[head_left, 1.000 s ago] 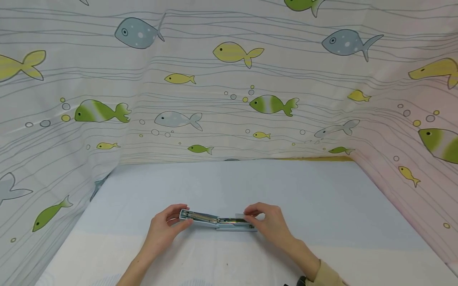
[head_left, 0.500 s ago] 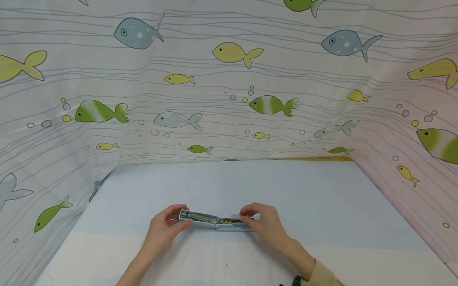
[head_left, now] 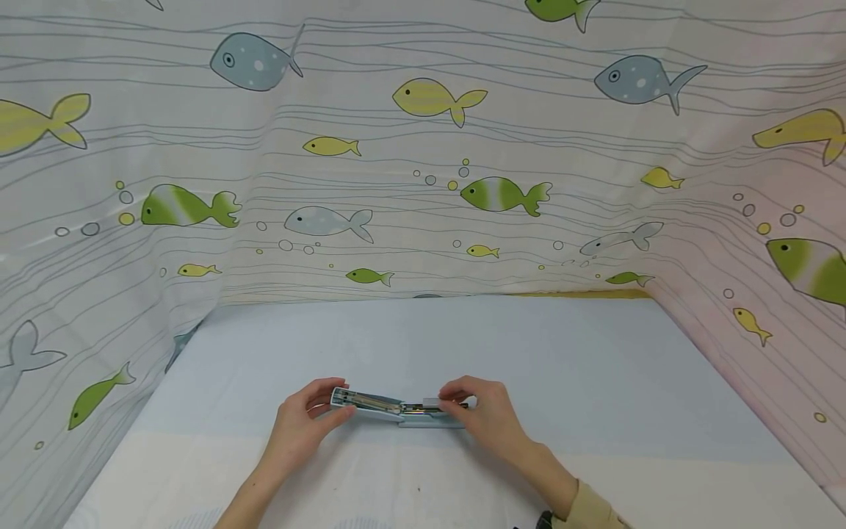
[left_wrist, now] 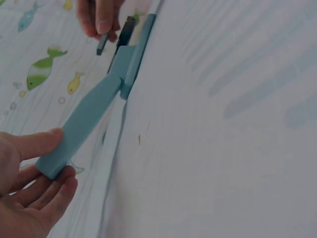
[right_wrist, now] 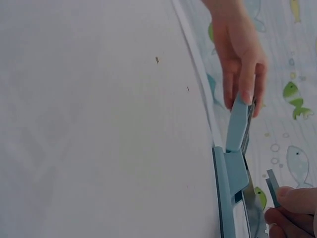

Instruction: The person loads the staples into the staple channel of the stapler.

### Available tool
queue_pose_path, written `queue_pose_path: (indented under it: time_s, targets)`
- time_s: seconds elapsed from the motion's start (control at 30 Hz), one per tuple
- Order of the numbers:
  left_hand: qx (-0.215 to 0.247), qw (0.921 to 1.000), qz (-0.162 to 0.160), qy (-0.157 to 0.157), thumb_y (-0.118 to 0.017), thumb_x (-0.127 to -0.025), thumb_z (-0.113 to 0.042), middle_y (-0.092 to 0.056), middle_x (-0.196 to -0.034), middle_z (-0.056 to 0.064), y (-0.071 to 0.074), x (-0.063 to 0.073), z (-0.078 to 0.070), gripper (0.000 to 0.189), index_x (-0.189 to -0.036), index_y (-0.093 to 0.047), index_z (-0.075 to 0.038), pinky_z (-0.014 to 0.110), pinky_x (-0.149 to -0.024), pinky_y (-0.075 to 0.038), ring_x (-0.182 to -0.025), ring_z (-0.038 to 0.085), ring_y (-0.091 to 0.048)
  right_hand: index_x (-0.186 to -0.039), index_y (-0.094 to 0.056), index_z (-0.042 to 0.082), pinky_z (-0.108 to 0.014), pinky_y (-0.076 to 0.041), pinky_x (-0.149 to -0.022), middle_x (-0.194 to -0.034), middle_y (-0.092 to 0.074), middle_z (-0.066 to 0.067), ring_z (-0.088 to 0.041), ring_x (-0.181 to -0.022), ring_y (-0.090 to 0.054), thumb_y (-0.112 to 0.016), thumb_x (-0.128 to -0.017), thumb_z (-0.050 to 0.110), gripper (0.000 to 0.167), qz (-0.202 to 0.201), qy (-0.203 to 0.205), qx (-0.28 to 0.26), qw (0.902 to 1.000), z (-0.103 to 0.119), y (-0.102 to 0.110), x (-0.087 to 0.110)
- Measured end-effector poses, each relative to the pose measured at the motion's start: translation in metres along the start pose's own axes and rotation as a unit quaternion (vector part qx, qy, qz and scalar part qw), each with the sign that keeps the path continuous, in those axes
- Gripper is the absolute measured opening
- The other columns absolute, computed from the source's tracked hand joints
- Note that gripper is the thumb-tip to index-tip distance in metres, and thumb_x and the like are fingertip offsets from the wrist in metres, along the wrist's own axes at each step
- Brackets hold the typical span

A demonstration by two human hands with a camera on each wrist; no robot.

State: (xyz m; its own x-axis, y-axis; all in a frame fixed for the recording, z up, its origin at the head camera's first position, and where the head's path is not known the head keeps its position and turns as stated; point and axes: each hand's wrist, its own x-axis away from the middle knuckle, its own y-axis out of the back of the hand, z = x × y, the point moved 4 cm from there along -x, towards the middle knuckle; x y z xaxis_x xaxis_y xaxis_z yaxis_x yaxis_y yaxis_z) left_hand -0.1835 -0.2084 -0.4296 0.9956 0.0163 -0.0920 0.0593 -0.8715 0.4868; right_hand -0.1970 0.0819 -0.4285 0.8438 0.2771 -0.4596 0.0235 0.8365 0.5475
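A light blue stapler (head_left: pixel 426 422) lies opened out on the table, its top arm swung back to the left and its staple channel exposed. The left hand (head_left: pixel 300 425) grips the free end of that top arm (left_wrist: pixel 79 121) between thumb and fingers, tilted up off the cloth. Over the channel, the right hand (head_left: pixel 492 420) pinches a short grey strip of staples (right_wrist: pixel 272 186) between thumb and fingers. In the left wrist view the strip (left_wrist: pixel 102 44) appears apart from the dark channel (left_wrist: pixel 126 30). The right hand hides the stapler's right end in the head view.
A pale cloth (head_left: pixel 562 367) covers the table. Fish-print curtains (head_left: pixel 396 169) stand behind it and along both sides. Small dark specks (right_wrist: pixel 157 60) mark the cloth near the person.
The right hand has moved a little to the left along the channel with the strip of staples. The left hand and the stapler have stayed in place.
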Motion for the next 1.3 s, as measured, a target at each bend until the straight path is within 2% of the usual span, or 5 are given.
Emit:
queue_pose_path:
  time_s: [0.53,0.8,1.03,1.3]
  targets:
    - [0.005,0.9999,0.003,0.009,-0.083,-0.083,-0.021,-0.069,-0.121,0.002,-0.0002,0.001,-0.0011,0.048,-0.126,-0.065,-0.01,0.021,-0.096,-0.055,-0.11,0.018,-0.065,-0.094,-0.076,0.01,-0.028,-0.056,-0.061,-0.087,-0.075,0.007,-0.003,-0.077,-0.067,-0.083,-0.08,0.006,0.016,-0.002,0.01,-0.008,0.9999,-0.0025,-0.0025,0.0007]
    - [0.002,1.0,0.002,0.004,-0.083,-0.083,-0.022,-0.069,-0.121,0.003,0.0,0.0017,-0.0031,0.048,-0.125,-0.065,-0.01,0.024,-0.097,-0.055,-0.111,0.019,-0.065,-0.093,-0.075,0.014,-0.027,-0.058,-0.064,-0.087,-0.075,0.007,-0.003,-0.077,-0.067,-0.083,-0.08,0.006,0.018,-0.009,0.018,-0.005,0.9998,-0.0035,-0.0037,0.0009]
    - [0.005,1.0,0.003,0.004,-0.083,-0.083,-0.021,-0.069,-0.121,0.004,-0.0008,0.0013,-0.0031,0.047,-0.126,-0.065,-0.009,0.025,-0.097,-0.055,-0.111,0.02,-0.065,-0.094,-0.075,0.011,-0.029,-0.06,-0.064,-0.088,-0.075,0.004,-0.004,-0.077,-0.068,-0.082,-0.08,0.005,0.017,-0.007,0.029,-0.013,0.9995,-0.0049,-0.0063,0.0011]
    - [-0.001,1.0,0.001,0.005,-0.083,-0.083,-0.023,-0.07,-0.12,0.003,-0.0007,0.0006,-0.0023,0.048,-0.125,-0.066,-0.009,0.023,-0.096,-0.055,-0.111,0.02,-0.065,-0.094,-0.075,0.011,-0.024,-0.059,-0.066,-0.088,-0.075,0.005,-0.004,-0.078,-0.068,-0.082,-0.08,0.005,0.017,-0.006,0.026,-0.014,0.9996,-0.0075,-0.0098,0.0017]
